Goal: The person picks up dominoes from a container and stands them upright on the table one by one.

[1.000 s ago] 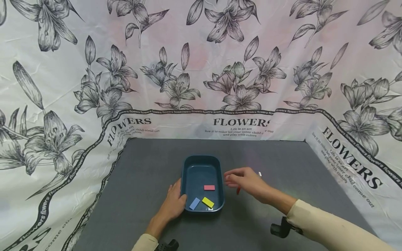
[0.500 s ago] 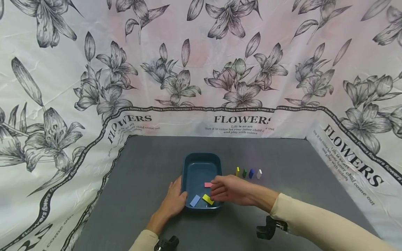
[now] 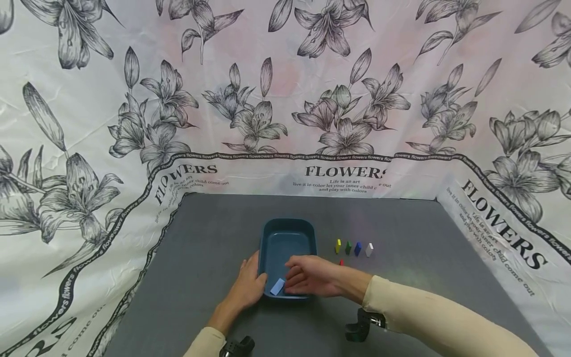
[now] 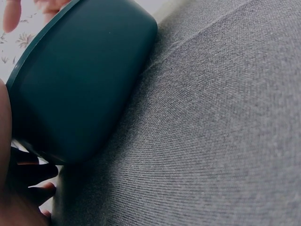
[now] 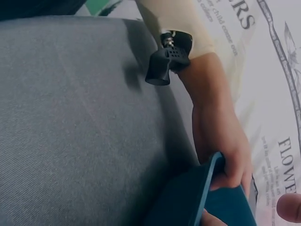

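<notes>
Blue tray (image 3: 285, 243) in the grip of left fingers (image 3: 252, 263), right fingers (image 3: 292, 282) over it, hold unclear

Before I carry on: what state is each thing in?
Tray: upright
Left hand: gripping the tray
Light-blue block: flat in the tray
Yellow block: standing
Green block: standing
Dark-blue block: standing
White block: standing
Red block: mostly hidden
Right hand: over the tray, grip unclear

Dark teal tray (image 3: 287, 243): rectangular, deep, with rounded corners, stands upright, gripped at its left wall by the left hand (image 3: 248, 284). Light-blue block (image 3: 277, 286): rectangular, lies aslant in the tray's near left corner, just beside the right hand (image 3: 312, 276).
</notes>
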Tool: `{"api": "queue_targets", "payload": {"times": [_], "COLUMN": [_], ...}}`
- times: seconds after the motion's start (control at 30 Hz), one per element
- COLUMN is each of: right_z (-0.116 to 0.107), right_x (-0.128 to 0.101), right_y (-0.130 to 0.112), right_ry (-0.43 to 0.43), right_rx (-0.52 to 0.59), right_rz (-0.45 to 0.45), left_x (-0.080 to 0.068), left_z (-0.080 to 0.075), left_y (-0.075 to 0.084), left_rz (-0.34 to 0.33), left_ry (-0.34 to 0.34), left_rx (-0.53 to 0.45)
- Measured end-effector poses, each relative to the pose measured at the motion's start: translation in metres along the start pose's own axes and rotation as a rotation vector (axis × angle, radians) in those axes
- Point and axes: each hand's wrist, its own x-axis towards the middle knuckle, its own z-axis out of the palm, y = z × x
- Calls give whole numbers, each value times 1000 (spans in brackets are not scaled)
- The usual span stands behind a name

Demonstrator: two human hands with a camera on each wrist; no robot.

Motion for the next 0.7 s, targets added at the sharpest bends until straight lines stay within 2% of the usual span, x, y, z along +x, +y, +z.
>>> {"api": "queue_targets", "payload": {"times": [0.07, 0.3, 0.37, 0.6, 0.7], "right_z": [4, 12, 13, 13, 13], "right_x": [3, 9, 11, 19, 21], "right_y": [1, 4, 5, 5, 5], "right_ry": [-5, 24, 27, 37, 55], "right_rx": [-3, -44, -55, -96, -100], "right_rz": [2, 18, 22, 6, -3], "left_x": [-1, -4, -5, -3, -3], "left_z": [0, -7, -7, -12, -11], "left_y": [0, 16, 15, 25, 25], "left_rz": [19, -25, -16, -93, -95], "left_ry": [-3, -27, -23, -65, -65], "left_rx": [5, -35, -15, 16, 17]}}
